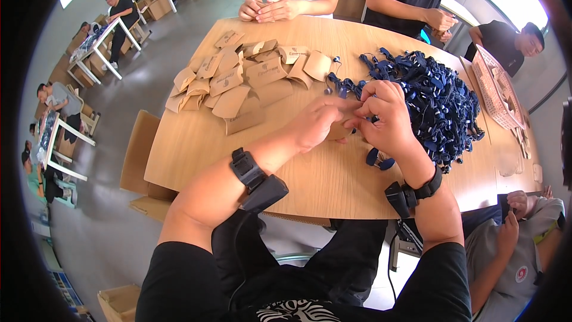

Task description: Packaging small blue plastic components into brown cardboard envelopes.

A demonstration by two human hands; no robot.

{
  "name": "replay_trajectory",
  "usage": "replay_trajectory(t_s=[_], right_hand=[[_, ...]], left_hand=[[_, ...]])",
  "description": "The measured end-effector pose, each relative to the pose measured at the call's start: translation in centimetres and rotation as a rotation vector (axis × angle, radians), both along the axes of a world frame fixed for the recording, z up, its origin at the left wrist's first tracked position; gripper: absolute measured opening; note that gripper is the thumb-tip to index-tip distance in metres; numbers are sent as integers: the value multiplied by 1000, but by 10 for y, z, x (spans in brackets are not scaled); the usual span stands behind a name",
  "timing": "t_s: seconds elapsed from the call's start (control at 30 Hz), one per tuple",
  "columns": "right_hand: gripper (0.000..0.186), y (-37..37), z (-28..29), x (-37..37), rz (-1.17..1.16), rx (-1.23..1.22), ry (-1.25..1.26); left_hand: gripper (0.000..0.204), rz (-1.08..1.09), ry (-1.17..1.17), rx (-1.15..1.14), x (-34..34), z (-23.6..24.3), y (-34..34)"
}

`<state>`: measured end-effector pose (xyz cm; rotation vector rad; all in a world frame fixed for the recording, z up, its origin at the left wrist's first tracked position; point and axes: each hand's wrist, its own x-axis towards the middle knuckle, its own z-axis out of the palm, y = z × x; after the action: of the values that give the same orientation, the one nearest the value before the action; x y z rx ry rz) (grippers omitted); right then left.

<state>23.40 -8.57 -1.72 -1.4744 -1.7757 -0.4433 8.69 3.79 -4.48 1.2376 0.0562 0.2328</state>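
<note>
My left hand (320,124) is closed around a small brown cardboard pillow box (338,132), mostly hidden by the fingers. Against its upper end, my right hand (384,113) is bent in a pinch; what lies between those fingertips is hidden. Just right of my hands spreads a large heap of dark blue bundled earphones (438,104) with thin cables. A couple of loose earphones (380,159) lie under my right wrist. Beyond my left hand, many brown pillow boxes (262,74) with dark printing are piled on the table.
The wooden table (202,161) has a curved left edge. At its right stands a pink woven basket (497,92). An open carton (140,149) sits beside the left edge. Across the table, people work with their hands (277,9); another person (515,244) sits close at my right.
</note>
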Motion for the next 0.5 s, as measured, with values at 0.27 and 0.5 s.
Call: replay_trajectory(t_s=[0.27,0.5], right_hand=[[26,2,-1,-3,-26,12,-37],[22,7,-12,2,84,49,40]], left_hand=[[52,-9,55,-42,-1,4,2],[40,-29,73,-304,2,-3,5]])
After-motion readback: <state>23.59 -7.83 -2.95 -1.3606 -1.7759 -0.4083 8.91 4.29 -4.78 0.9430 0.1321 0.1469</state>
